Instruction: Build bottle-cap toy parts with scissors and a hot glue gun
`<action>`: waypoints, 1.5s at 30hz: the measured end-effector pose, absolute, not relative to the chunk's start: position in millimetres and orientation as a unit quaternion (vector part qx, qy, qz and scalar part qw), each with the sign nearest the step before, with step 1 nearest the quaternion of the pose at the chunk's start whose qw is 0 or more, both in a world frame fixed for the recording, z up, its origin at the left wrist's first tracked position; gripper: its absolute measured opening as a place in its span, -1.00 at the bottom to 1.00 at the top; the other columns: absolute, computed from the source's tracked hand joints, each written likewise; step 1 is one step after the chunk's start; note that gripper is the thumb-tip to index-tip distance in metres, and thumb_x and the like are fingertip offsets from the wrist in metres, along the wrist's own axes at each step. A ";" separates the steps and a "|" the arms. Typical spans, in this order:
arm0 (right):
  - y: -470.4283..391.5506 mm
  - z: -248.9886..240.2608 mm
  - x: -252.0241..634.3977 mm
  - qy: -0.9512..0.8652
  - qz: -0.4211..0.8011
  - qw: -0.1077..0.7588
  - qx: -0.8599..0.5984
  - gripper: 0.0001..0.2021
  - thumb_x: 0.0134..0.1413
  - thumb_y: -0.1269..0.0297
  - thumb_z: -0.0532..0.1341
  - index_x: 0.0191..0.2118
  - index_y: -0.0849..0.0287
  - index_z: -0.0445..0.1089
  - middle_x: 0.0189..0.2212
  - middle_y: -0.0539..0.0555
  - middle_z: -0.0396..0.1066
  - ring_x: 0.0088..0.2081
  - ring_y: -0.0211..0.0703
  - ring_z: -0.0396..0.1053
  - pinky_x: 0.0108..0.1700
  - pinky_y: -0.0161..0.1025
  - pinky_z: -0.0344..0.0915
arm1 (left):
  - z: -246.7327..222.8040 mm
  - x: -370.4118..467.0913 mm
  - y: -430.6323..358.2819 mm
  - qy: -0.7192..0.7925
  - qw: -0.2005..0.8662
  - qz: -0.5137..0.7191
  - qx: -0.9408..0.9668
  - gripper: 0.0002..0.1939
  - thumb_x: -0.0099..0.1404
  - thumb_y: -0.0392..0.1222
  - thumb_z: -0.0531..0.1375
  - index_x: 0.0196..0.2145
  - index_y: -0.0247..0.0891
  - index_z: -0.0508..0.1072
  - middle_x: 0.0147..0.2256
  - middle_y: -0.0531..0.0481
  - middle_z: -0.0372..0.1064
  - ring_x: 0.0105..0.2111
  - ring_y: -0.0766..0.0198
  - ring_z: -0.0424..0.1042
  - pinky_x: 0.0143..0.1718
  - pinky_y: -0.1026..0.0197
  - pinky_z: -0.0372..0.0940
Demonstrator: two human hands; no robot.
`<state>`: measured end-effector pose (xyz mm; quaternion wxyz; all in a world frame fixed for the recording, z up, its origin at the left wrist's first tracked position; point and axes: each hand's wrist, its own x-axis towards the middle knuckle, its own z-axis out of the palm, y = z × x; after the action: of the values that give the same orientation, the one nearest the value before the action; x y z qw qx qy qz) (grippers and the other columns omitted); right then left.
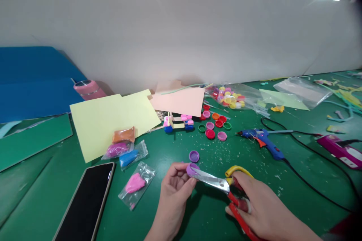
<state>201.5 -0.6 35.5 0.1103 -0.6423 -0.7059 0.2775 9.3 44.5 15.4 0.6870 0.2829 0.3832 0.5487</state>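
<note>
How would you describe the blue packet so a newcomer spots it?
On the green table, find the black phone. The packet is a clear bag just right of its far end. Blue filling separates it from the purple bag and pink bag.

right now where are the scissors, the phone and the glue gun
scissors (212, 181): head view, on the blades
phone (85, 204): head view, on the screen
glue gun (268, 144): head view, on the blue body

No lettering, label or number can be read here, though small print might be blurred.
</note>
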 end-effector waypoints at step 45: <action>5.0 40.6 204.1 -0.724 0.258 0.089 -0.634 -0.74 -0.15 0.11 0.21 -0.46 0.11 0.12 -0.52 -0.02 0.30 -0.55 -0.22 0.21 -0.52 -0.33 0.07 | 19.1 10.1 44.1 0.398 0.683 0.532 0.303 -0.78 -0.12 -0.32 0.34 -0.43 -0.29 0.46 -0.50 0.03 0.40 -0.47 0.35 0.34 -0.42 0.35 0.23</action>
<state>204.1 5.0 40.6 0.0886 -0.6338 -0.7237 0.2583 10.1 44.1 19.1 0.6829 0.3030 0.3981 0.5323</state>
